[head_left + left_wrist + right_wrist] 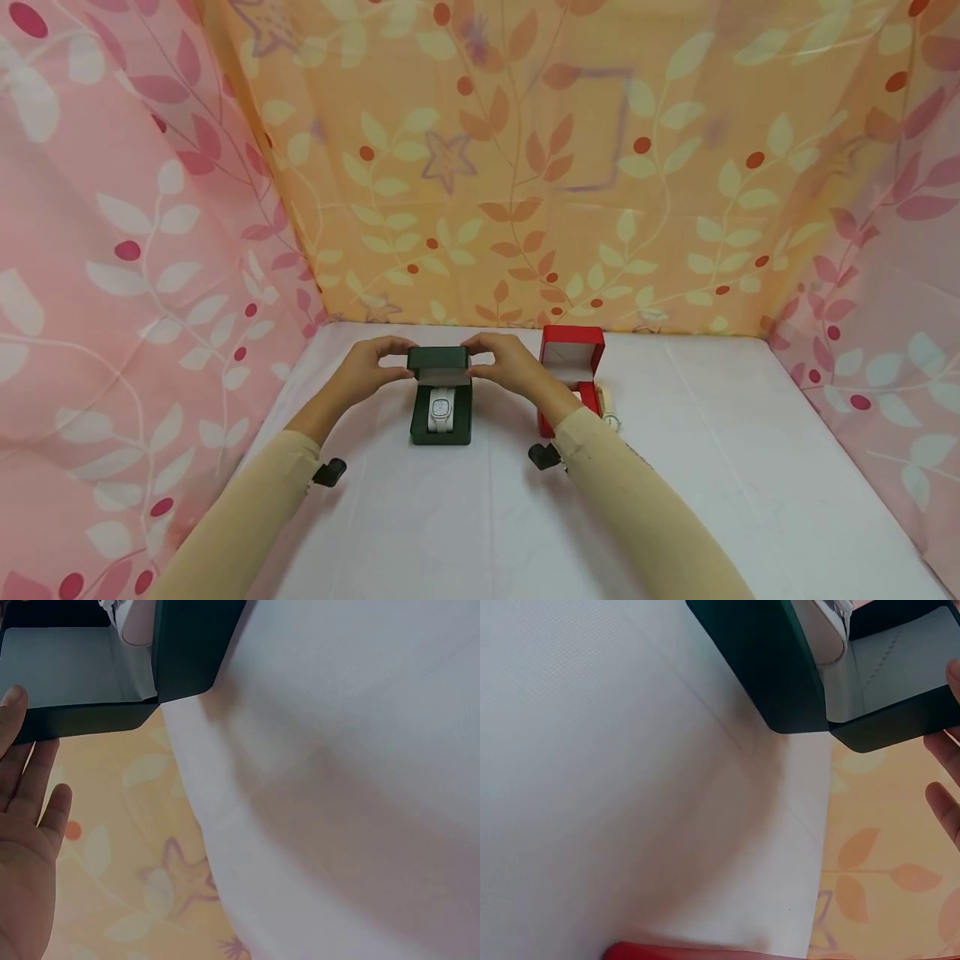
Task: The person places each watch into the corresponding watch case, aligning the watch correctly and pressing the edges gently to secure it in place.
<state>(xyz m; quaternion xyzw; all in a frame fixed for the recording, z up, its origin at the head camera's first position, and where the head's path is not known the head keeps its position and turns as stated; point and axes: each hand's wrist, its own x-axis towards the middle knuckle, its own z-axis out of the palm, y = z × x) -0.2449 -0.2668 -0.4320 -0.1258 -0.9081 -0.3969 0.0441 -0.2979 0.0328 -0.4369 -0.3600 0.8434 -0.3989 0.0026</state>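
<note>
A dark green watch box (pixel 442 438) sits on the white table with its lid (pixel 437 357) raised. Inside it a white watch (pixel 440 407) with a squarish dial is wrapped round a cushion. My left hand (pixel 363 368) pinches the lid's left side between thumb and fingers. On the opposite side my right hand (pixel 512 362) grips the lid the same way. Both wrist views show the lid's pale lining (pixel 64 664) and fingers at its rim; the right hand (pixel 946 802) is partly cut off by the frame edge.
Right of the green box stands an open red box (pixel 573 335), partly hidden behind my right forearm. A cream-strapped watch (pixel 607 407) lies against its right side. Floral cloth walls (pixel 525 208) enclose the white tabletop (pixel 450 517) at the back and both sides.
</note>
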